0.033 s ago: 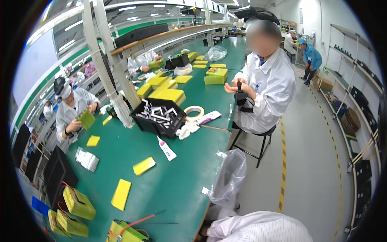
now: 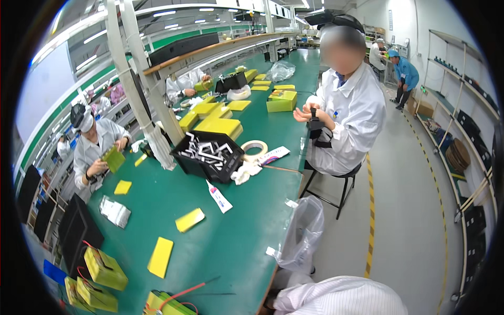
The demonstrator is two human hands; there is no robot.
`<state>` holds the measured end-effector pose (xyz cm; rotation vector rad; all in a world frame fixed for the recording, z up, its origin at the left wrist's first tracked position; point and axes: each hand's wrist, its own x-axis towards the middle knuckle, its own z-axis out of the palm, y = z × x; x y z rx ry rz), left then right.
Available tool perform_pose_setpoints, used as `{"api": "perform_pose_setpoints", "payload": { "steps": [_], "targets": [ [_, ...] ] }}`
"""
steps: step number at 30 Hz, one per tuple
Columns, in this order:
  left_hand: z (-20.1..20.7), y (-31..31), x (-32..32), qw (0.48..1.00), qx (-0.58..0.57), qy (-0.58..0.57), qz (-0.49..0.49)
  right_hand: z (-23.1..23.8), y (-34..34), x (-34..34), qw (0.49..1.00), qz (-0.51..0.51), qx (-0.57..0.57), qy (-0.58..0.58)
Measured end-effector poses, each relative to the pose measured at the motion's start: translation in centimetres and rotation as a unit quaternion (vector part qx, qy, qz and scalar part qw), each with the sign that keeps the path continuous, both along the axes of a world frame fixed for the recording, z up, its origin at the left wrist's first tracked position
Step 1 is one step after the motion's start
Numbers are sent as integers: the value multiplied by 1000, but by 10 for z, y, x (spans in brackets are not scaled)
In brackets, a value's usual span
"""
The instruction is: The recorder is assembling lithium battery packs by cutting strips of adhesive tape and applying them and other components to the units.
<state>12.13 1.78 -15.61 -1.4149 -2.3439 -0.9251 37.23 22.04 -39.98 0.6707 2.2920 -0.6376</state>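
Observation:
Neither of my hands shows. A white striped sleeve (image 2: 341, 296) comes in at the lower edge, beside the table's edge. Nearest to it on the green table (image 2: 220, 252) is a yellow-wrapped battery pack (image 2: 167, 304) with red and black wires, cut off by the lower edge. More battery packs (image 2: 105, 268) with red leads stand at the lower left. Two yellow sheets, a nearer one (image 2: 160, 257) and a farther one (image 2: 190, 220), lie flat on the table. Beyond them are a white tube (image 2: 219, 197) and a black bin (image 2: 205, 157) full of small black and white strips.
A clear plastic bag (image 2: 302, 236) hangs at the table's right edge. Across from it a person in white (image 2: 346, 115) sits on a stool, hands together at a black strap. Another person (image 2: 100, 142) holds a yellow-green pack at left. Tape (image 2: 255, 150) lies near the bin.
The whole view has shifted slightly, so the table and things sit a little lower and farther right in the picture. No object has visibly been moved.

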Motion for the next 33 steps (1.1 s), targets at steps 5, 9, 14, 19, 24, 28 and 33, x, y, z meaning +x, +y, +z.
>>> {"api": "perform_pose_setpoints", "payload": {
  "steps": [5, 9, 14, 19, 24, 28, 33],
  "targets": [
    [22, 24, -18, 1000, -20, 6, -1, -3, 15, 19, 998, -47, -33, 30],
    [34, 55, -32, 1000, -31, 6, -1, 8, 26, 37, 995, -73, -62, 29],
    [46, 76, -46, 999, -53, 2, -5, 22, 33, 53, 992, -99, -77, 27],
    [50, 95, -52, 998, -60, 4, -7, 20, 53, 51, 990, -117, -71, 42],
    [46, 101, -46, 999, -50, 3, -13, 13, 61, 53, 991, -117, -47, 44],
    [34, 91, -38, 1000, -25, 10, 0, 0, 68, 42, 995, -93, -19, 37],
    [9, 70, -26, 999, 2, 22, 37, -55, 76, 28, 998, -56, 16, 39]
  ]
}}
